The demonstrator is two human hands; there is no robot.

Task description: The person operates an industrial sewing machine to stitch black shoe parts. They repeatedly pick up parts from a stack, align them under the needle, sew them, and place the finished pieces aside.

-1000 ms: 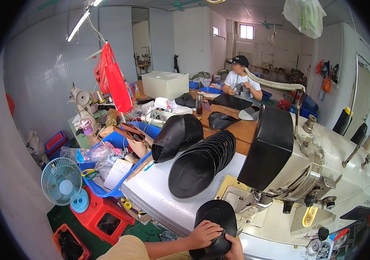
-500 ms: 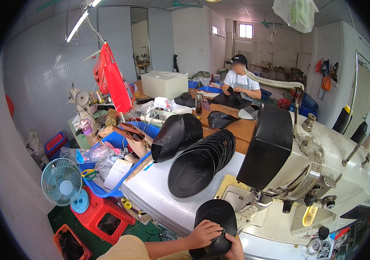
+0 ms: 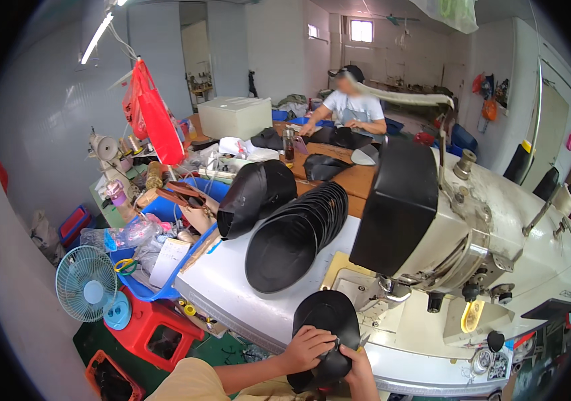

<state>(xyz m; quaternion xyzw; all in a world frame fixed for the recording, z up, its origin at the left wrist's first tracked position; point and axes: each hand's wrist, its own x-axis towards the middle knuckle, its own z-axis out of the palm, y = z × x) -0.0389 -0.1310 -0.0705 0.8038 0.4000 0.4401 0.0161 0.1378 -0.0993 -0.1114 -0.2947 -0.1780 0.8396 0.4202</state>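
Note:
A curved black piece [image 3: 329,311], smooth like leather, is held over the near edge of the white sewing table. My left hand [image 3: 309,349] lies across its middle with fingers bent, gripping it. My right hand [image 3: 354,365] pinches its right side, the thumb close to my left fingertips. A small pointed metal tip [image 3: 364,340] sticks out beside my right hand; the rest of that tool is hidden. Just beyond, a row of nested black curved pieces [image 3: 282,254] lies on its side, next to a larger black rolled piece [image 3: 255,200].
A big sewing machine [image 3: 479,234] stands close on the right. To the left are a blue bin [image 3: 172,291] of odds and ends, a red stool [image 3: 135,341] and a blue fan [image 3: 88,284]. Across the brown table, a co-worker [image 3: 355,107] handles black material.
The whole view has shifted slightly, so things sit further left and higher. My hands keep their hold on the black piece. The co-worker's arm now reaches out to the side.

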